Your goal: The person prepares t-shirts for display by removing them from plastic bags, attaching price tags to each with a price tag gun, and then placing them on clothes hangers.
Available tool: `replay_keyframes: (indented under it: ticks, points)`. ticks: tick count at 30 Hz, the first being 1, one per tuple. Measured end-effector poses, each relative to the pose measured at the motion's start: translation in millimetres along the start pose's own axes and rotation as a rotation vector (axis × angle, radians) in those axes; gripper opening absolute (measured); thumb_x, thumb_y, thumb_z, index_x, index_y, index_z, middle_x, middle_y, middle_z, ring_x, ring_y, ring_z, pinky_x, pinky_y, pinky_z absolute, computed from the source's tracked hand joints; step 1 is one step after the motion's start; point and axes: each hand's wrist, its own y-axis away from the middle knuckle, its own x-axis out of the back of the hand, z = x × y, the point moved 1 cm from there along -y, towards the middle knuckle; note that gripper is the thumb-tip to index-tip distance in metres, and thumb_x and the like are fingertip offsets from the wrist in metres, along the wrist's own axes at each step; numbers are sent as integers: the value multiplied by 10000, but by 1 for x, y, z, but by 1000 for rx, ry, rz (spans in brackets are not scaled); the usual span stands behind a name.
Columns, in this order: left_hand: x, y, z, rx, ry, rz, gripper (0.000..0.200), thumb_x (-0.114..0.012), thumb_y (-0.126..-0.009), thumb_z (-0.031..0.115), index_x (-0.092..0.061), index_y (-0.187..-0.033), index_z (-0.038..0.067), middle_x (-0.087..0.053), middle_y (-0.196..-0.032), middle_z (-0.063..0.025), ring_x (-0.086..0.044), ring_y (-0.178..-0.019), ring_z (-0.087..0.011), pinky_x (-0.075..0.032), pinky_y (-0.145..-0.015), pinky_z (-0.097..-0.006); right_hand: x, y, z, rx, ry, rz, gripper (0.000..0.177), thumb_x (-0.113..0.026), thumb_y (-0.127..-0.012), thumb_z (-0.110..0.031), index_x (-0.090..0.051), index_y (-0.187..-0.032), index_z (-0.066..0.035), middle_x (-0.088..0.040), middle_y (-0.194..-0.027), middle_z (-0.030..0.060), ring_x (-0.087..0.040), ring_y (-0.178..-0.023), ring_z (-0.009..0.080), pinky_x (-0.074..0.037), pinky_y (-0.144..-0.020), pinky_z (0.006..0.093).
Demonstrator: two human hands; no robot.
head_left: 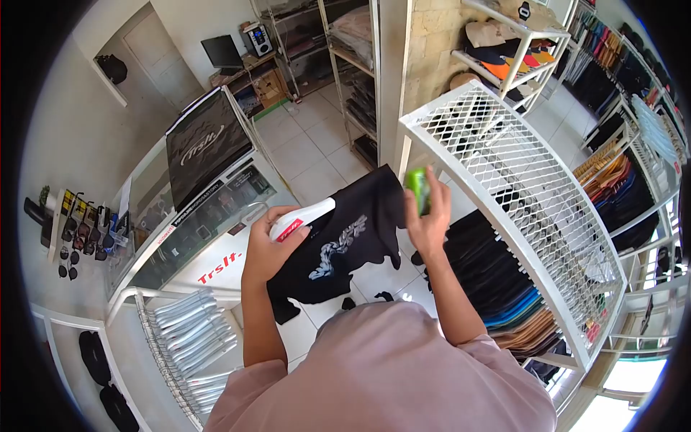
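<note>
White floor tiles (309, 151) are running through the upper centre; a glass display counter (209, 216) is standing at the left; a white wire rack (518, 180) is stretching across the right; daylight (633, 378) is glaring at the lower right.

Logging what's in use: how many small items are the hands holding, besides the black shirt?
2. A white item with a red label in the left hand, against the black shirt; a green item in the right hand. Anything behind the shirt is hidden.
</note>
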Motion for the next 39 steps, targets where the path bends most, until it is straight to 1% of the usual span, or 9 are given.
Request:
replay_keyframes:
  ticks: [4,8,11,18,21,24,30,36,39]
  points:
    - [-15,1,14,-126,-279,-35,233,-848,-879,103,-787,-1070,-15,-730,-839,-99,-658,-744,-166,-526,-738,-306,-8,5,-58,159,-72,-244,643,-805,-942,-255,-585,-1536,-146,-623,-1264,209,-712,-1000,378,-605,-833,444]
    - [-10,5,20,-260,-425,22,355,-838,-816,81,-812,-1170,82,-659,-806,-123,-651,-718,-274,-502,-641,-355,-31,1,21,-187,133,-160,609,-763,-981,-275,-570,-1545,-150,-617,-1290,208,-719,-1007,383,-605,-828,467]
    - [2,9,15,-382,-557,-75,521,-820,-715,47,-797,-1232,99,-631,-815,-102,-641,-728,-275,-517,-656,-364,-14,-2,36,-167,39,-29,596,-762,-983,-263,-576,-1535,-134,-617,-1305,207,-716,-1027,378,-605,-849,463]
    - [-13,3,17,-798,-809,-94,613,-769,-703,45,-771,-1307,147,-597,-847,-22,-601,-733,-212,-502,-626,-346,4,-9,-50,336,26,-221,623,-843,-903,-251,-633,-1482,-157,-617,-1333,191,-700,-1079,361,-607,-894,446]
    - [-11,5,20,-882,-877,-98,571,-755,-737,89,-773,-1304,158,-601,-855,-12,-602,-742,-192,-498,-623,-329,-9,-18,8,-107,59,-135,592,-834,-910,-263,-645,-1461,-153,-613,-1338,198,-704,-1070,365,-606,-898,444]
    - [-8,5,18,-903,-923,-124,556,-755,-752,113,-776,-1305,168,-609,-872,-14,-608,-749,-192,-501,-628,-331,5,-26,19,-111,46,-12,553,-820,-923,-281,-660,-1434,-143,-624,-1305,190,-711,-1043,360,-611,-878,434]
    - [-13,2,14,-1013,-925,-173,566,-753,-770,129,-756,-1334,180,-591,-857,-2,-601,-747,-167,-499,-638,-303,26,-25,-77,352,33,-361,516,-835,-901,-360,-709,-1361,-164,-646,-1228,155,-730,-957,325,-618,-799,421]
    - [-2,4,23,-984,-925,-145,528,-745,-754,130,-796,-1276,187,-586,-891,-6,-612,-772,-186,-516,-660,-338,21,-43,35,-88,329,-136,519,-809,-939,-310,-673,-1414,-151,-626,-1232,187,-708,-959,367,-595,-833,466]
    - [-3,2,24,-989,-930,-134,534,-747,-750,120,-796,-1277,193,-582,-898,-9,-615,-777,-193,-519,-664,-343,37,-46,-34,-59,134,-117,529,-820,-921,-371,-688,-1391,-169,-638,-1219,179,-724,-968,376,-612,-796,463]
